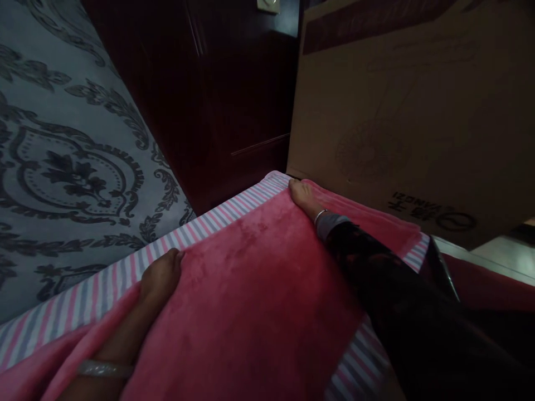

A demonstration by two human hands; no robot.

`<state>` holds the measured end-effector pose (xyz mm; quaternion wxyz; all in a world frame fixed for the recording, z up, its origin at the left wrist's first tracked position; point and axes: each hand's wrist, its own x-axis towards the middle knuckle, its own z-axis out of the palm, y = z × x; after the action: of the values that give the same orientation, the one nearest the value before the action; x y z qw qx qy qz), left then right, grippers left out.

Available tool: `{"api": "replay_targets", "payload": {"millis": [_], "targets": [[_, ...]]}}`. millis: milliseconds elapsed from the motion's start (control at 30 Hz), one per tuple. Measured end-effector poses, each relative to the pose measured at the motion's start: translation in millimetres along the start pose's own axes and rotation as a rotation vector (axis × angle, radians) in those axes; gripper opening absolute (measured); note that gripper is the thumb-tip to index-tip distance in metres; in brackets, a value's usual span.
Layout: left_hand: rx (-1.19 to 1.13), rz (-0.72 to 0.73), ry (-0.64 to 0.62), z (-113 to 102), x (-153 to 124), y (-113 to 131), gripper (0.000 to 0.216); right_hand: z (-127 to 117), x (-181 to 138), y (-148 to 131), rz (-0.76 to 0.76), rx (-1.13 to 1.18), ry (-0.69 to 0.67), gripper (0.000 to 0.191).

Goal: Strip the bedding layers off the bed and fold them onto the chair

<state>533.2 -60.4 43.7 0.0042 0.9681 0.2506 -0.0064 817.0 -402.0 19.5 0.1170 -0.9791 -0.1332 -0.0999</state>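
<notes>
A pink plush blanket (246, 284) is spread over a striped sheet (112, 284) in pink, grey and white. My left hand (162, 274) is closed on the blanket's edge on the left, beside the stripes; a bracelet circles that wrist. Farther away, near the sheet's far corner, my right hand (301, 194) has its fingers curled around the blanket's edge. A thin bangle and a dark sleeve are on the right arm. Blanket folds lie just right of that hand, along the bed's side.
A large cardboard box (376, 122) stands close behind the far right edge. A dark red wooden panel (234, 89) rises beyond the corner. Patterned wallpaper (79, 167) borders the left side. At right, a dark red surface (489, 284) lies beside the bedding.
</notes>
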Motion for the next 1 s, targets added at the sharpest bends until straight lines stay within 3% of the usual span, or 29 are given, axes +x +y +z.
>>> {"api": "replay_targets", "payload": {"millis": [133, 300, 433, 533, 700, 800, 1000], "targets": [[0.054, 0.037, -0.033, -2.2, 0.0, 2.7, 0.05, -17.8, -4.9, 20.9, -0.085, 0.059, -0.11, 0.04], [0.075, 0.078, -0.049, -5.9, 5.2, 1.8, 0.054, -38.9, -33.9, 51.5, -0.233, 0.083, -0.191, 0.052], [0.131, 0.14, -0.104, -8.8, 8.5, 4.0, 0.054, -36.5, -69.8, 48.5, -0.357, 0.061, -0.228, 0.062], [0.182, 0.13, -0.115, -10.1, 9.1, 6.4, 0.053, -25.1, -91.5, 33.2, -0.269, 0.042, -0.26, 0.063], [0.154, 0.172, -0.134, -14.2, 12.9, -1.4, 0.044, -17.9, -106.7, 20.3, -0.178, 0.007, -0.191, 0.056], [0.067, 0.198, -0.13, -15.9, 14.9, -10.7, 0.035, -27.5, -114.6, 34.0, -0.057, -0.025, -0.167, 0.055], [0.0, 0.175, -0.073, -16.8, 11.4, -22.6, 0.028, -50.1, -151.1, 92.0, 0.231, -0.105, -0.06, 0.05]]}}
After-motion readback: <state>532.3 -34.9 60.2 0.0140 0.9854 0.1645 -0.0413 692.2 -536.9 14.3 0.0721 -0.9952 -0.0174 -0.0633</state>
